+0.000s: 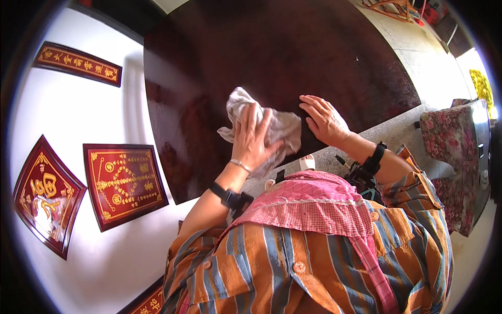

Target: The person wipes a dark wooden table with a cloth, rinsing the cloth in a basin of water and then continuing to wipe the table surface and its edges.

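A pale, crumpled cloth (pixel 288 125) lies on a dark, glossy wooden tabletop (pixel 255 47), near the edge closest to me. My left hand (pixel 253 135) presses on the cloth with its fingers spread over it; part of the cloth hangs past the table's near edge. To the right of the cloth, and apart from it, my right hand (pixel 323 119) rests on the tabletop by that same edge. Nothing shows in my right hand. Both wrists wear black straps with small devices.
A white wall with red framed panels (pixel 125 184) bearing gold writing stands at the left. At the right are pieces covered in floral cloth (pixel 445 137). Part of a wooden chair (pixel 392 10) shows at the upper right, on a grey floor (pixel 427 59).
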`<action>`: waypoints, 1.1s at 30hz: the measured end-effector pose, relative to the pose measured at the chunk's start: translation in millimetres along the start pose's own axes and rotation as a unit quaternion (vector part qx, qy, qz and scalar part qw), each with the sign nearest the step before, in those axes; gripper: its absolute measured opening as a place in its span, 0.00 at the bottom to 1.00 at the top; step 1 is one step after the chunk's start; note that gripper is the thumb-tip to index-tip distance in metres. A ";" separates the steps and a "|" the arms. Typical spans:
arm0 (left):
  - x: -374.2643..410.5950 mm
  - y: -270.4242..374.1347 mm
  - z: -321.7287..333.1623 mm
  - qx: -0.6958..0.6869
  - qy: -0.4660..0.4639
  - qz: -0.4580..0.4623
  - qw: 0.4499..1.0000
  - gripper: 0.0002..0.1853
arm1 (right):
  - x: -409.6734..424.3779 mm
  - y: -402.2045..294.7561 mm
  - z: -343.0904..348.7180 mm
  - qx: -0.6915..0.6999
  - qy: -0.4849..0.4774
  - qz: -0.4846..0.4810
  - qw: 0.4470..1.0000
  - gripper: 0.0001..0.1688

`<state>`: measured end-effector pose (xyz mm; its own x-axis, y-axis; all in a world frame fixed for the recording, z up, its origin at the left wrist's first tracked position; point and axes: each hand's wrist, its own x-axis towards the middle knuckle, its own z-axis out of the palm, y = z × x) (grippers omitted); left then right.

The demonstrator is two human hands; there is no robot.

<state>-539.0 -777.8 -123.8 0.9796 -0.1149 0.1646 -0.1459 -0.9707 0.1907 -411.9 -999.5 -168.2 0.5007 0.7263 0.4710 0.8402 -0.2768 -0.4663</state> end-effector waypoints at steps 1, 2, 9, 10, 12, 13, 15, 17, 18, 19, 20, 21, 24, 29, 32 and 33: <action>-14.2 4.3 -6.8 -0.008 -0.024 0.014 1.000 0.46 | -0.2 -0.4 -0.3 -0.008 -0.003 0.003 1.000 0.23; -33.9 3.5 -10.2 -0.015 -0.042 0.028 0.999 0.46 | -1.4 -0.2 1.0 -0.015 -0.003 0.002 1.000 0.23; -192.2 -56.1 -61.1 0.137 -0.004 0.037 0.990 0.25 | -1.4 -4.4 2.8 -0.030 -0.015 0.007 0.999 0.24; -213.5 -70.9 -74.0 0.157 -0.013 0.012 0.988 0.25 | -2.2 -3.5 2.7 -0.035 -0.015 0.008 0.999 0.24; -245.1 -91.2 -95.2 0.182 -0.031 -0.045 0.982 0.24 | -2.5 -4.0 2.8 -0.042 -0.020 0.009 0.999 0.24; -255.2 -96.7 -99.6 0.188 -0.039 -0.075 0.979 0.24 | -2.2 -3.7 3.4 -0.042 -0.022 0.006 0.999 0.24; -253.0 -101.3 -101.8 0.197 -0.030 -0.044 0.979 0.23 | -0.8 -3.4 5.0 -0.048 -0.022 0.010 0.999 0.24; -237.2 -94.3 -94.7 0.222 0.000 -0.032 0.974 0.21 | 1.6 -5.5 5.6 -0.049 -0.023 0.009 0.998 0.23; -225.2 -94.1 -87.0 0.217 0.021 -0.004 0.976 0.20 | 0.2 -4.4 0.6 -0.062 -0.019 0.017 0.998 0.23; -216.1 -87.9 -78.8 0.214 0.041 0.022 0.976 0.19 | 0.9 -3.6 -0.5 -0.062 -0.018 0.015 0.998 0.23; -206.6 -80.8 -68.0 0.216 0.059 0.034 0.974 0.18 | 0.9 -2.0 0.6 -0.069 -0.013 0.008 0.998 0.22; -193.6 -73.0 -59.4 0.218 0.077 0.053 0.972 0.17 | -1.7 1.1 0.6 -0.076 -0.003 0.007 0.997 0.21; -171.8 -50.0 -55.0 0.198 0.063 0.060 0.976 0.17 | 0.0 0.7 -2.9 -0.055 0.008 0.012 0.998 0.21; -134.9 -27.3 -30.5 0.161 0.048 0.092 0.981 0.17 | 0.1 2.3 -3.6 -0.064 0.000 0.009 0.998 0.21; -121.2 -9.8 -16.8 0.148 0.046 0.081 0.985 0.18 | 1.3 3.8 10.2 -0.051 0.009 -0.001 0.999 0.22; -115.1 -7.7 -13.9 0.138 0.042 0.088 0.986 0.18 | 1.6 3.5 10.7 -0.048 0.011 0.000 0.999 0.22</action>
<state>-652.5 -754.2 -130.7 0.9257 -0.2801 0.2542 -0.2582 -0.9590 -0.1165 -410.4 -992.6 -177.1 0.5041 0.7122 0.4885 0.8560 -0.3368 -0.3922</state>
